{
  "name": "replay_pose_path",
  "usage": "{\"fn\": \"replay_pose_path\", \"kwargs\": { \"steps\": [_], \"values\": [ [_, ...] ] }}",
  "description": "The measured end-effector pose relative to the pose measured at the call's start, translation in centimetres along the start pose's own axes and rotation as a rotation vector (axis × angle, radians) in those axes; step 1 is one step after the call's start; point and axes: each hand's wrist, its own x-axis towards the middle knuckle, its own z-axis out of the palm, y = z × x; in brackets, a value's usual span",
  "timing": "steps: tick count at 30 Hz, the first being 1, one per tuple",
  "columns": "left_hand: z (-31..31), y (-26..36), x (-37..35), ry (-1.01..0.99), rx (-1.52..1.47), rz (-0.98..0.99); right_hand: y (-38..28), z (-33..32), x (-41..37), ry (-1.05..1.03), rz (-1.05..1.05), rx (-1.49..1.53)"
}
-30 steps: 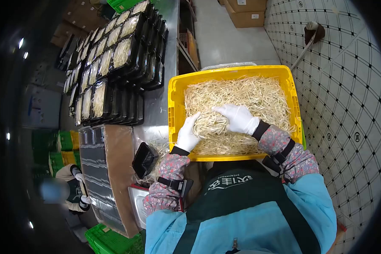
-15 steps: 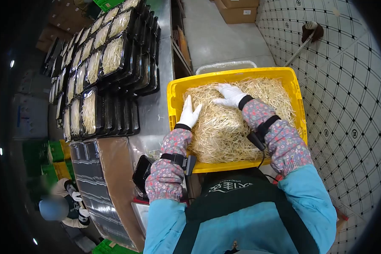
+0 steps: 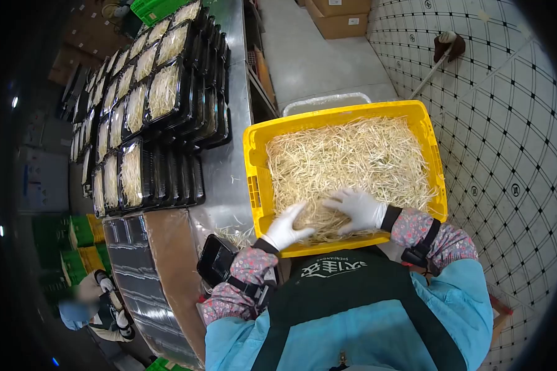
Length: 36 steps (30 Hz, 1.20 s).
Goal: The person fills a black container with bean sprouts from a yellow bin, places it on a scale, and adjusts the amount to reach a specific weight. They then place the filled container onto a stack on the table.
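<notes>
A yellow plastic bin [image 3: 437, 170] in front of me is filled with pale, thin bean sprouts [image 3: 346, 151]. At its near left corner is my left hand [image 3: 286, 229], white-gloved, with thumb and fingers spread against the sprouts. My right hand [image 3: 362, 210], gloved too, lies on the sprouts near the bin's front side, fingers apart and pointing left. Between the two hands a slightly blurred mound of sprouts shows; neither hand is closed round any. A black plastic tray [image 3: 215, 260] sits left of my left forearm.
Stacked black trays of sprouts [image 3: 164, 93] stand on the metal table [image 3: 220, 170] at left. Nearer lies a brown carton [image 3: 167, 247] beside stacked dark trays [image 3: 133, 272]. A co-worker [image 3: 108, 309] is at lower left. Cardboard boxes [image 3: 337, 21] stand on the floor behind.
Both hands have moved from the bin's far and left parts toward its near side. The heaped sprouts in the middle now lie flatter, with some gathered between my hands.
</notes>
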Motion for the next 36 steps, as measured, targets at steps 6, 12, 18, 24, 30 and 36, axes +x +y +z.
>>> {"fn": "replay_pose_path", "kwargs": {
  "steps": [6,12,18,24,30,36],
  "values": [
    [-2.6,-3.2,9.3,0.450,-0.095,-0.189,7.0,-1.3,10.0,0.215,0.321,0.140],
    [3.7,-5.2,7.3,0.155,0.044,-0.171,5.4,3.1,9.6,-0.009,0.310,0.009],
    [3.7,0.0,-2.1,-0.001,0.139,-0.015,-2.0,2.7,-1.0,0.122,0.015,-0.368],
    [3.0,0.5,2.2,0.000,0.154,-0.244,1.3,3.0,2.8,0.097,0.086,-0.152],
    [1.7,0.3,2.4,0.102,0.114,-0.229,2.3,-1.1,3.4,-0.074,0.161,-0.236],
    [4.6,0.0,0.8,0.104,0.229,-0.210,-0.3,2.3,2.3,0.028,0.178,-0.447]
  ]
}}
